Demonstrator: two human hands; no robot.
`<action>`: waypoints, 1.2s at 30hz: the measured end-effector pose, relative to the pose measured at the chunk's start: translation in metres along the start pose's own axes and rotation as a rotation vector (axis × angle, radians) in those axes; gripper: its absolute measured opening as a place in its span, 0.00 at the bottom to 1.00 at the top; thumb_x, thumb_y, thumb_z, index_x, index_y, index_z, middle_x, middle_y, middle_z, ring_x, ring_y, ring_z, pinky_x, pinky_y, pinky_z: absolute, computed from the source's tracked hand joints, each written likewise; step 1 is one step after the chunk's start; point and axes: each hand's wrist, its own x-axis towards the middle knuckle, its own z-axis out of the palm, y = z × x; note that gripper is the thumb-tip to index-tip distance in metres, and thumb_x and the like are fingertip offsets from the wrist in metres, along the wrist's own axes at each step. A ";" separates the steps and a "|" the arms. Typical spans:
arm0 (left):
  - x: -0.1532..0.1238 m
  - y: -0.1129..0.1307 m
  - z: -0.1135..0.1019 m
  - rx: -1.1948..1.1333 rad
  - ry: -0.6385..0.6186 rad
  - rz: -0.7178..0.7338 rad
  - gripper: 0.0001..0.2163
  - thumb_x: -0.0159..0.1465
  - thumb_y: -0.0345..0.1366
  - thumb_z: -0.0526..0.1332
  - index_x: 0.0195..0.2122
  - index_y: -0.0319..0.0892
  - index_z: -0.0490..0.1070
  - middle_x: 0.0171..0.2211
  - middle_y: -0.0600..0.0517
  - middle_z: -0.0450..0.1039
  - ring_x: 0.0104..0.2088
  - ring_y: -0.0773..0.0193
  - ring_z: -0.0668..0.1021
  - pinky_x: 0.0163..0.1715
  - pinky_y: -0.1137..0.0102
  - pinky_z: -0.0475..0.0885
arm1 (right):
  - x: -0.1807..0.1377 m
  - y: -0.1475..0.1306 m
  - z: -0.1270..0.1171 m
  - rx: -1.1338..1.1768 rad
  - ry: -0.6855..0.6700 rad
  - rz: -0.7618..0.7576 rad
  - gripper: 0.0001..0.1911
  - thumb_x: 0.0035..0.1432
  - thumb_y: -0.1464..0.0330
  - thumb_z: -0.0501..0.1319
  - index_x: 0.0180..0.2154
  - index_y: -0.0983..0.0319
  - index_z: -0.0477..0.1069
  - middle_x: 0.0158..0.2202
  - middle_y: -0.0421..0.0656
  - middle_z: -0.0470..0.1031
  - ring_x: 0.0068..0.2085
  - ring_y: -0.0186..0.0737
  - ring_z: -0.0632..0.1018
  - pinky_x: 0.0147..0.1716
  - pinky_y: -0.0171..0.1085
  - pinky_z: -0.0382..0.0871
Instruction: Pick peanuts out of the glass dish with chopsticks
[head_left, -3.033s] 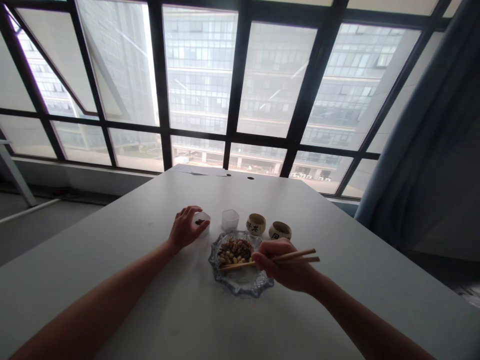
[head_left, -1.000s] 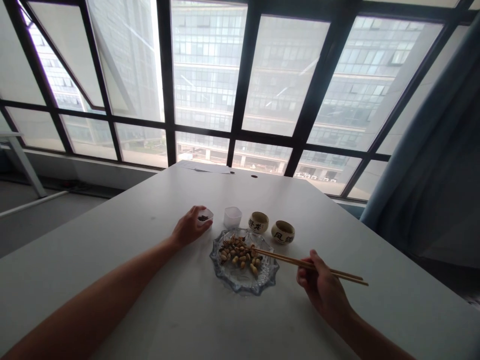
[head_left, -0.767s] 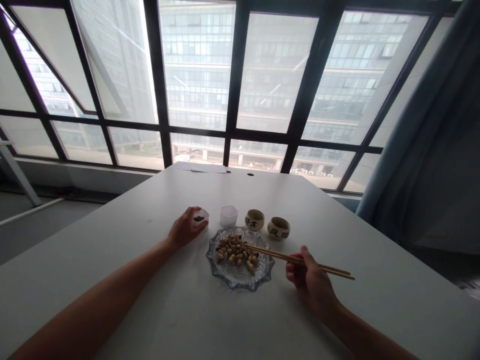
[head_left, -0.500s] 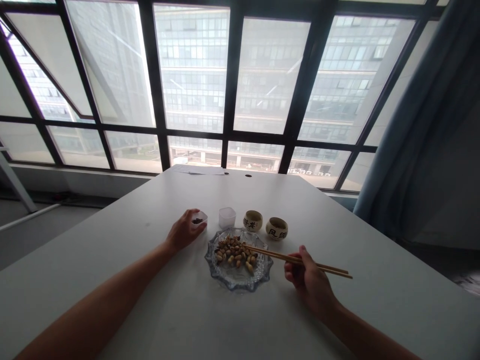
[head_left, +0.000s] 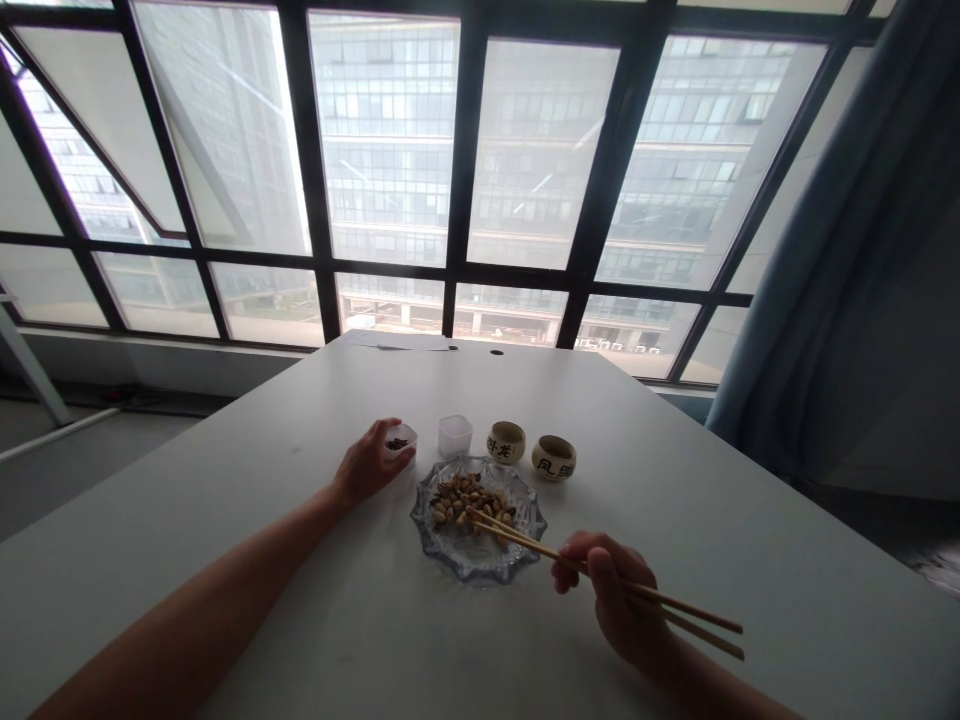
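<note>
A scalloped glass dish with a heap of nuts sits mid-table. My right hand is closed around a pair of wooden chopsticks, whose tips reach into the nuts from the right. My left hand curls around a small clear cup holding a few dark bits, just left of the dish.
Behind the dish stand an empty clear plastic cup and two small ceramic cups with characters. The white table ends at a large window; papers lie at its far edge. A blue curtain hangs on the right.
My right hand has dropped nearer to me, and the chopsticks now slant up-left, tips lower in the nut heap. My left hand stays on the small cup.
</note>
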 end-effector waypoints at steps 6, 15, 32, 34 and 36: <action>0.002 -0.001 -0.002 -0.024 0.115 0.189 0.23 0.58 0.42 0.64 0.53 0.44 0.65 0.50 0.43 0.73 0.51 0.50 0.76 0.52 0.56 0.73 | 0.002 0.000 0.004 0.070 0.073 0.111 0.23 0.66 0.52 0.56 0.29 0.62 0.75 0.18 0.43 0.75 0.18 0.37 0.76 0.18 0.34 0.71; 0.001 0.002 -0.006 -0.028 0.020 -0.032 0.25 0.60 0.46 0.63 0.56 0.45 0.61 0.53 0.44 0.73 0.50 0.52 0.78 0.51 0.58 0.73 | 0.012 -0.002 0.006 0.248 0.281 0.521 0.30 0.46 0.40 0.67 0.23 0.63 0.73 0.16 0.44 0.74 0.16 0.39 0.74 0.16 0.36 0.67; 0.099 0.144 0.046 0.281 -0.661 0.265 0.39 0.55 0.56 0.65 0.63 0.41 0.60 0.61 0.38 0.67 0.63 0.43 0.65 0.65 0.45 0.47 | 0.042 0.027 -0.035 0.372 0.513 0.563 0.31 0.40 0.42 0.71 0.23 0.64 0.72 0.15 0.43 0.73 0.15 0.36 0.72 0.15 0.33 0.65; 0.104 0.149 0.057 0.293 -0.752 0.266 0.41 0.53 0.56 0.66 0.64 0.42 0.58 0.61 0.38 0.67 0.64 0.43 0.64 0.65 0.44 0.44 | 0.046 0.031 -0.041 0.359 0.528 0.537 0.30 0.42 0.42 0.70 0.24 0.64 0.72 0.15 0.43 0.74 0.15 0.36 0.72 0.15 0.34 0.65; 0.107 0.154 0.064 0.274 -0.801 0.263 0.43 0.52 0.58 0.65 0.65 0.43 0.56 0.62 0.38 0.66 0.64 0.42 0.63 0.65 0.43 0.43 | 0.050 0.033 -0.046 0.353 0.541 0.516 0.30 0.44 0.43 0.69 0.24 0.64 0.71 0.16 0.43 0.74 0.16 0.36 0.72 0.15 0.34 0.65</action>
